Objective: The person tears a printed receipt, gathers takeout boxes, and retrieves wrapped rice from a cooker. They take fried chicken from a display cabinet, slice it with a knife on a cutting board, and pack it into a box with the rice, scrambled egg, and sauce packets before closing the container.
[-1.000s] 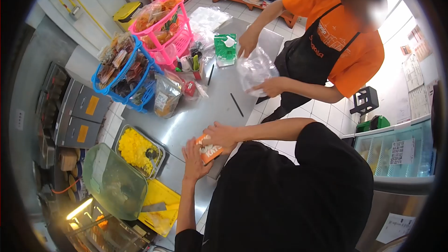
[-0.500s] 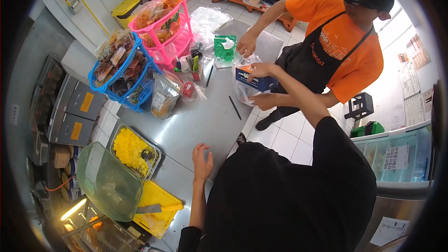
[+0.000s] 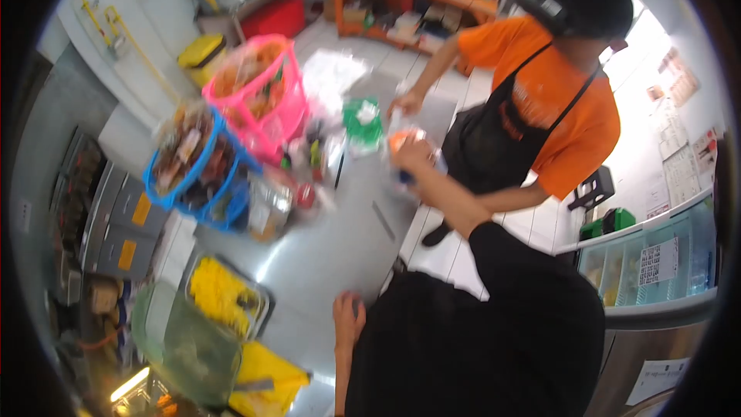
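My right hand (image 3: pixel 415 156) reaches across the far edge of the metal table, its fingers bent over a blue and orange box (image 3: pixel 405 177) in a clear plastic bag. Motion blur smears both, and the hand covers most of the box. Across from me a person (image 3: pixel 540 108) in an orange shirt and black apron has one hand (image 3: pixel 405 103) just beyond the bag; their other hand is hidden behind my arm. My left hand (image 3: pixel 350 318) is low at the near table edge, fingers curled in; whatever they may hold is hidden.
On the metal table (image 3: pixel 309 255) stand a pink basket (image 3: pixel 266 120) and a blue basket (image 3: pixel 202 177) of packets. A green packet (image 3: pixel 363 125) lies beyond. Nearer are a tray of yellow food (image 3: pixel 218 293), a greenish lid (image 3: pixel 185 347) and a knife on a yellow board (image 3: pixel 266 374).
My left hand has dropped toward the table edge and its fingers have curled. My right hand and the box are nearer the table's far edge. The whole view has shifted and blurred.
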`<action>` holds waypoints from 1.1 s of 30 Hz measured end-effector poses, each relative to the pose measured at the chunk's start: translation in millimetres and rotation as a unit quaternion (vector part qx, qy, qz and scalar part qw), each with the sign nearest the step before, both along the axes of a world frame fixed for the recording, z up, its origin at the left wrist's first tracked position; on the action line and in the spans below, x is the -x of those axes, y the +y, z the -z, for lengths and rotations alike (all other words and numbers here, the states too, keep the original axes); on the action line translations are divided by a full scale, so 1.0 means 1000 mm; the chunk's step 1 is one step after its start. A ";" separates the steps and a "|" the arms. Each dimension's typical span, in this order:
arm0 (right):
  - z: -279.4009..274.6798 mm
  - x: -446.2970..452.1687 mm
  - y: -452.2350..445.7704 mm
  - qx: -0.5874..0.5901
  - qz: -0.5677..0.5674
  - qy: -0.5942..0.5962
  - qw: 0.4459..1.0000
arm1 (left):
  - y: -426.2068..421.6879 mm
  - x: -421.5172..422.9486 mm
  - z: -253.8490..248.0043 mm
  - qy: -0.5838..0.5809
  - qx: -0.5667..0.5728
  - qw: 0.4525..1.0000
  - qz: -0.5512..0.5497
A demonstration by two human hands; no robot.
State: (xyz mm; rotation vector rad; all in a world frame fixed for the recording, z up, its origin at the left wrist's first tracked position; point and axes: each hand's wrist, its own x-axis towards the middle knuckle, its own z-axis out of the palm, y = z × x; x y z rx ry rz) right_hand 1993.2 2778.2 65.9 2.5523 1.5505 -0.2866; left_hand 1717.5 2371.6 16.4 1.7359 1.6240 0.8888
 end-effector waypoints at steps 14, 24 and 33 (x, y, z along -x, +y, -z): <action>-0.010 -0.013 -0.009 0.015 0.080 0.025 0.996 | -0.024 0.011 0.001 0.005 0.098 0.994 -0.048; -0.025 0.062 -0.121 -0.091 -0.497 0.033 0.862 | -0.009 0.031 -0.015 0.007 0.181 0.983 -0.016; 0.078 0.071 -0.233 -0.208 -0.321 0.198 0.903 | -0.104 0.015 -0.015 -0.294 0.308 0.898 -0.106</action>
